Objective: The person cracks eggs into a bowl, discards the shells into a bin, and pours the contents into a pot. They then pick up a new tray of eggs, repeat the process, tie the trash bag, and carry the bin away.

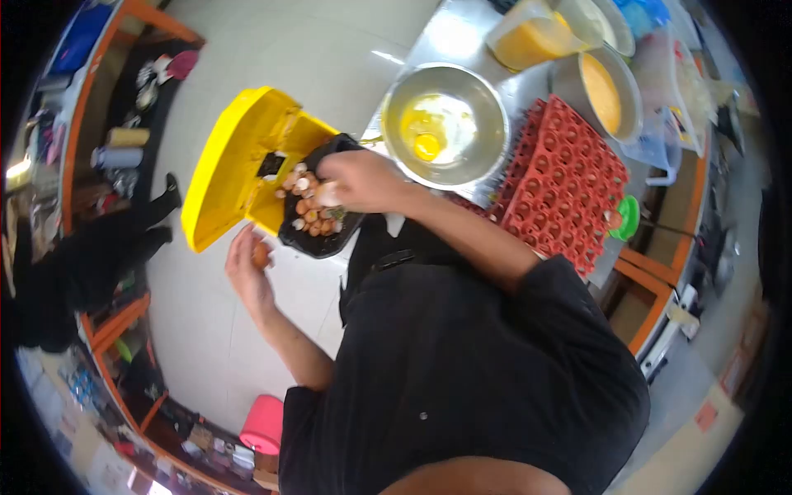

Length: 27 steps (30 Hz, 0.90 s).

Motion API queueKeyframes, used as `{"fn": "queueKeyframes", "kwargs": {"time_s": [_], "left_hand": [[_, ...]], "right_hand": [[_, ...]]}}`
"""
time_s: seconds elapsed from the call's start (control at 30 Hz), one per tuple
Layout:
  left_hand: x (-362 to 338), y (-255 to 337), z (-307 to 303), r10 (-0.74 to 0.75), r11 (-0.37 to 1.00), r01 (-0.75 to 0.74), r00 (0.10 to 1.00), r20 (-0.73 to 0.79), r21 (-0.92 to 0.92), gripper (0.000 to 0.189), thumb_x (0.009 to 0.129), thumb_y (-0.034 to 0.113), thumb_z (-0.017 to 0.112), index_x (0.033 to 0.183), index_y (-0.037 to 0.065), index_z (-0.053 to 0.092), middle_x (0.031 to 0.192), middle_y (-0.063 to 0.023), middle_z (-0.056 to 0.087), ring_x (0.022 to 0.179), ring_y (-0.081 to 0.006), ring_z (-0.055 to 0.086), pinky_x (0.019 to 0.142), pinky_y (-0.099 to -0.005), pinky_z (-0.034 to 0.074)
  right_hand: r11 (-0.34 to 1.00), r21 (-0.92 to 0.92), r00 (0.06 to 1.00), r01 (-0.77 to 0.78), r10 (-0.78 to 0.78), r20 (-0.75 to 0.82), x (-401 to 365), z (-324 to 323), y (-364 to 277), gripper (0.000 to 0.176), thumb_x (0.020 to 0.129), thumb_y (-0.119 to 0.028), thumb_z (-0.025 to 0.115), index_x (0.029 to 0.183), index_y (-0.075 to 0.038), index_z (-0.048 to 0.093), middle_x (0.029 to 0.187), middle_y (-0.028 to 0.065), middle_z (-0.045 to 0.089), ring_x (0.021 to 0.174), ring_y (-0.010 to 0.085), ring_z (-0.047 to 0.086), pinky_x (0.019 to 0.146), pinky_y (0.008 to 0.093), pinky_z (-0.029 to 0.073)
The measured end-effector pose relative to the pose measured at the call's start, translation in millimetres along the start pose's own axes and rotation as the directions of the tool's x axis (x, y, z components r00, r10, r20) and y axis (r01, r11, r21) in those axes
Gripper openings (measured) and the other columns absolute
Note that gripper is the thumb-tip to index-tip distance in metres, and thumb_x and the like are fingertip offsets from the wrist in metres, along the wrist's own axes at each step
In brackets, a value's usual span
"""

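My left hand (250,272) is beside the yellow lidded bin (216,177), fingers curled around a brown egg (261,255). Over the bin's black-lined opening is my right hand (367,179), closed and slightly blurred, with a pale eggshell (328,195) at its fingertips. Cracked brown eggshells (309,216) lie heaped inside the black bin liner (318,246). On the metal table at the right of the bin stands a steel bowl (492,136) with a yolk (426,147) and clear egg white in it.
Stacked red egg trays (565,186) lie on the metal table (450,33). Behind them are a jug of yellow liquid (528,41) and a steel pot of orange liquid (602,92). A pink bucket (264,422) stands on the floor; another person's dark-clothed legs (99,256) are at left.
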<state>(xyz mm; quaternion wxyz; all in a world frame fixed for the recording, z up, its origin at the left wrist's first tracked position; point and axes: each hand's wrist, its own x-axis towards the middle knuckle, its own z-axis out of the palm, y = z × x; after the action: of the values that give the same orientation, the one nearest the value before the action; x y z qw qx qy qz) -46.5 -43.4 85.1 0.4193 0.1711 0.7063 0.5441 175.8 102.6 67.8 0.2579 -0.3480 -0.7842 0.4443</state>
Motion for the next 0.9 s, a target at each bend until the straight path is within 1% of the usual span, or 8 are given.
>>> {"fn": "queueKeyframes", "kwargs": {"time_s": [0.1,0.17,0.3,0.4,0.5,0.57,0.77,0.9], "left_hand": [[-6,-5,-13,-0.045,0.998,0.044,0.999,-0.026,-0.044,0.028,0.095,0.020,0.054,0.112,0.000,0.061,0.086,-0.0059,0.061,0.066,-0.0123,0.057,0.048,-0.0204,0.037],[-7,-12,-18,-0.066,0.995,0.067,0.998,0.011,-0.077,0.027,0.095,0.019,0.053,0.112,-0.002,0.061,0.086,-0.0061,0.060,0.066,-0.0128,0.057,0.047,-0.0200,0.037],[2,-21,-13,-0.074,0.992,0.085,0.991,0.114,-0.098,0.027,0.095,0.017,0.053,0.111,-0.003,0.060,0.086,-0.0064,0.060,0.066,-0.0135,0.057,0.046,-0.0198,0.038],[18,-17,7,-0.063,0.991,0.087,0.975,0.213,-0.106,0.027,0.095,0.017,0.054,0.111,-0.003,0.060,0.086,-0.0064,0.060,0.066,-0.0137,0.057,0.046,-0.0198,0.038],[32,-6,32,-0.023,0.995,0.053,0.946,0.323,-0.087,0.026,0.094,0.018,0.056,0.111,-0.002,0.060,0.087,-0.0065,0.061,0.066,-0.0130,0.058,0.047,-0.0195,0.039],[35,11,56,0.009,0.999,0.005,0.924,0.381,-0.035,0.026,0.094,0.018,0.056,0.111,-0.002,0.060,0.087,-0.0066,0.061,0.067,-0.0127,0.058,0.048,-0.0193,0.039],[40,37,128,0.059,0.996,-0.085,0.780,0.623,0.012,0.022,0.092,0.015,0.058,0.107,-0.001,0.063,0.087,-0.0060,0.061,0.068,-0.0119,0.058,0.049,-0.0194,0.042],[32,44,160,0.071,0.990,-0.138,0.693,0.718,0.035,0.026,0.093,0.019,0.057,0.111,0.001,0.061,0.089,-0.0055,0.060,0.067,-0.0124,0.058,0.045,-0.0195,0.040]], "right_hand": [[0.837,-0.531,0.952,0.133,0.041,0.303,12,28,-2,0.060,0.075,-0.029,0.070,0.127,-0.011,0.046,0.123,0.0235,0.051,0.109,0.0374,0.054,0.088,0.0466,0.045],[0.907,-0.335,0.966,0.257,-0.247,0.072,3,27,-1,0.053,0.075,-0.026,0.072,0.121,-0.007,0.053,0.120,0.0190,0.055,0.109,0.0337,0.055,0.090,0.0430,0.044],[0.950,-0.265,0.923,0.166,-0.244,-0.297,-49,-73,-33,0.034,0.075,-0.017,0.074,0.104,-0.002,0.064,0.110,0.0129,0.062,0.102,0.0286,0.058,0.089,0.0389,0.045],[0.736,-0.571,0.673,-0.364,-0.216,-0.708,-134,-169,-8,0.025,0.074,-0.013,0.070,0.096,-0.002,0.065,0.092,0.0134,0.065,0.083,0.0277,0.063,0.075,0.0364,0.049],[0.655,-0.185,0.165,-0.733,-0.093,-0.982,-238,-232,-11,0.027,0.077,-0.019,0.070,0.098,-0.002,0.066,0.087,0.0113,0.065,0.079,0.0233,0.063,0.071,0.0341,0.050],[0.508,-0.005,-0.006,-0.862,-0.020,-1.000,-306,-254,11,0.040,0.075,-0.025,0.074,0.106,-0.001,0.064,0.093,0.0122,0.067,0.084,0.0234,0.064,0.074,0.0339,0.051],[0.488,0.087,0.122,-0.868,0.380,-0.917,-362,-251,69,0.066,0.070,-0.035,0.078,0.120,0.002,0.057,0.102,0.0157,0.068,0.089,0.0262,0.067,0.082,0.0350,0.051],[0.421,0.099,0.057,-0.902,0.343,-0.938,-357,-248,68,0.055,0.070,-0.033,0.077,0.111,0.001,0.063,0.096,0.0177,0.068,0.087,0.0285,0.067,0.080,0.0359,0.052]]}}
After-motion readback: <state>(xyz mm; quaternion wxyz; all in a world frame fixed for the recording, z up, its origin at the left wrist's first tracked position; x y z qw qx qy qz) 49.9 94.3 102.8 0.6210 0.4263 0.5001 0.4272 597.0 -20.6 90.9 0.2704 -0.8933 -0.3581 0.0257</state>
